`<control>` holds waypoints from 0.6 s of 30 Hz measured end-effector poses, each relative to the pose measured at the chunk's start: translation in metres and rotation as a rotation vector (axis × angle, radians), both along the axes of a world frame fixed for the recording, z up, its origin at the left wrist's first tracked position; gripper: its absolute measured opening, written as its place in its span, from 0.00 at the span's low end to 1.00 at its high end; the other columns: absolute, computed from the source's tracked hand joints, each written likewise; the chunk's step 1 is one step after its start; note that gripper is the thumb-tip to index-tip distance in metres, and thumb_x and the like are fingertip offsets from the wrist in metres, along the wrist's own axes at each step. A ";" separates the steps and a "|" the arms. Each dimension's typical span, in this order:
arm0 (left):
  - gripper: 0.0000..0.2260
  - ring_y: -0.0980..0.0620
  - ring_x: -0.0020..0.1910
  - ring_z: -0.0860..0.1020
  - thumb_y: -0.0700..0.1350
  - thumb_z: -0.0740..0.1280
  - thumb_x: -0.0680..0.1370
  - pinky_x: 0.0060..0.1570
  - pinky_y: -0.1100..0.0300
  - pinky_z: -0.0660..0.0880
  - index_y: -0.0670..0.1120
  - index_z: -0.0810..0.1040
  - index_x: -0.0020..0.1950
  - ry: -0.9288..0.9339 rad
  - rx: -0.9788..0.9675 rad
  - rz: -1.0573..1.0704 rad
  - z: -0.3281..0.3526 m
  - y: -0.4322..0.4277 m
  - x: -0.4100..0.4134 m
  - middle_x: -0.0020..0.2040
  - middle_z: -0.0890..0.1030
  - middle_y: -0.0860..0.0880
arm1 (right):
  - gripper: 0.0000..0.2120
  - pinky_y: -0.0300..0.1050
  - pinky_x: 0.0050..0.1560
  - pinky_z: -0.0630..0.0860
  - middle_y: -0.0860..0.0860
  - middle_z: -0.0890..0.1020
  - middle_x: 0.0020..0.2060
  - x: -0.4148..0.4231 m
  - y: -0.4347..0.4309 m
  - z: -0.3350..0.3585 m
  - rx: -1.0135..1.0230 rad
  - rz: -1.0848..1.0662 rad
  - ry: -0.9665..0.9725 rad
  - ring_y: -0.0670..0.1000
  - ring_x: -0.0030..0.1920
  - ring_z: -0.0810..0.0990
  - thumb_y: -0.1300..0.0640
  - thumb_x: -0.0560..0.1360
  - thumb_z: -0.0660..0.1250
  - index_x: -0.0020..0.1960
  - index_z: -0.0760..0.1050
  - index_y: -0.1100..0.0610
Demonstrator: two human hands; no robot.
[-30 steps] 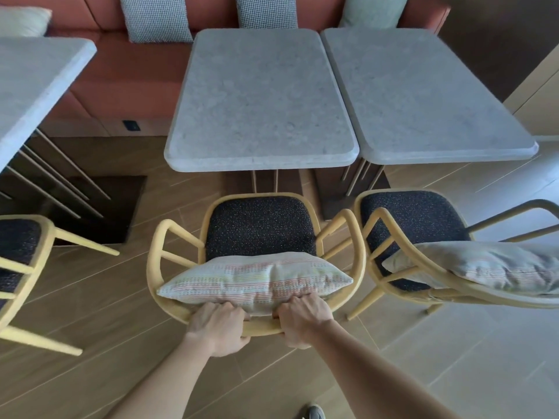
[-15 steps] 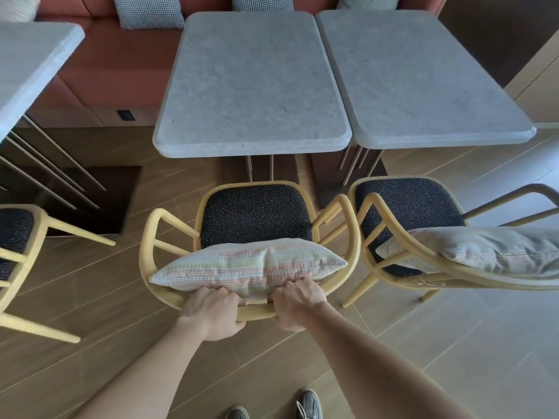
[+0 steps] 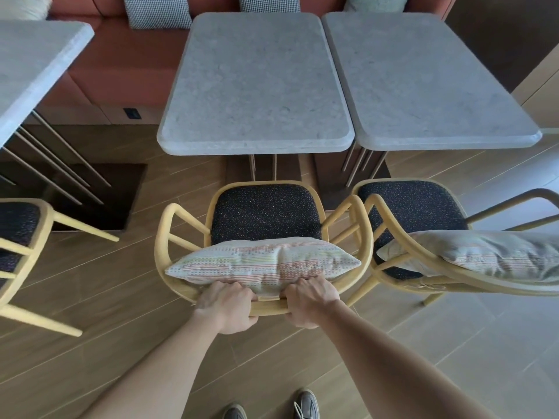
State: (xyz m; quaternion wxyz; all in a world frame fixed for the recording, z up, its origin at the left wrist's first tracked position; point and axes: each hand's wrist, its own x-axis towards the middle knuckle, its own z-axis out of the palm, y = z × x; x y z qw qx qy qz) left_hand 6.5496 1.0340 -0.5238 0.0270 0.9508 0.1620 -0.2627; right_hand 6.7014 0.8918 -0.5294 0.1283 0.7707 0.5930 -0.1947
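A yellow wooden armchair [image 3: 165, 237] with a dark speckled seat stands in front of me, facing a grey stone table [image 3: 257, 83]. Its seat front sits just short of the table's near edge. A striped pillow [image 3: 260, 263] leans against the chair's curved back rail. My left hand [image 3: 227, 306] grips that rail left of its middle, fingers curled over the top. My right hand [image 3: 310, 300] grips the same rail a little to the right. Both arms are stretched forward.
A second yellow chair [image 3: 402, 264] with a pillow [image 3: 490, 255] stands close on the right, before another grey table [image 3: 423, 77]. A third chair [image 3: 27, 246] and table [image 3: 33, 68] are at the left. An orange bench [image 3: 121, 68] with cushions runs behind. My shoes [image 3: 305, 405] show below.
The chair looks a little farther out in front of me, my arms now more stretched. My shoes have come into view. Both hands keep their grip on the back rail.
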 end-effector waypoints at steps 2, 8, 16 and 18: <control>0.22 0.45 0.54 0.86 0.64 0.63 0.80 0.54 0.51 0.78 0.55 0.81 0.70 0.000 -0.003 -0.004 0.001 -0.001 0.001 0.57 0.87 0.49 | 0.16 0.50 0.45 0.74 0.53 0.86 0.49 0.001 -0.001 0.001 -0.002 0.004 0.000 0.59 0.48 0.85 0.44 0.81 0.62 0.59 0.82 0.52; 0.22 0.45 0.55 0.86 0.63 0.63 0.80 0.55 0.51 0.77 0.54 0.81 0.70 -0.014 -0.004 -0.002 0.000 -0.006 0.003 0.57 0.87 0.48 | 0.16 0.50 0.47 0.73 0.53 0.86 0.50 0.004 -0.004 0.004 -0.005 0.005 -0.002 0.59 0.49 0.85 0.43 0.81 0.63 0.60 0.82 0.52; 0.21 0.43 0.54 0.86 0.62 0.64 0.80 0.54 0.50 0.78 0.52 0.82 0.67 -0.005 -0.011 -0.009 0.000 -0.008 0.007 0.56 0.87 0.47 | 0.16 0.51 0.51 0.72 0.53 0.86 0.51 0.005 -0.007 0.006 -0.022 -0.023 0.005 0.59 0.51 0.84 0.45 0.80 0.63 0.60 0.82 0.50; 0.21 0.43 0.53 0.86 0.62 0.64 0.80 0.54 0.50 0.78 0.52 0.83 0.66 -0.005 -0.021 -0.005 0.000 -0.009 0.008 0.56 0.87 0.47 | 0.15 0.51 0.51 0.73 0.53 0.86 0.51 0.006 -0.008 0.007 -0.031 -0.024 0.011 0.59 0.51 0.85 0.45 0.80 0.63 0.59 0.82 0.50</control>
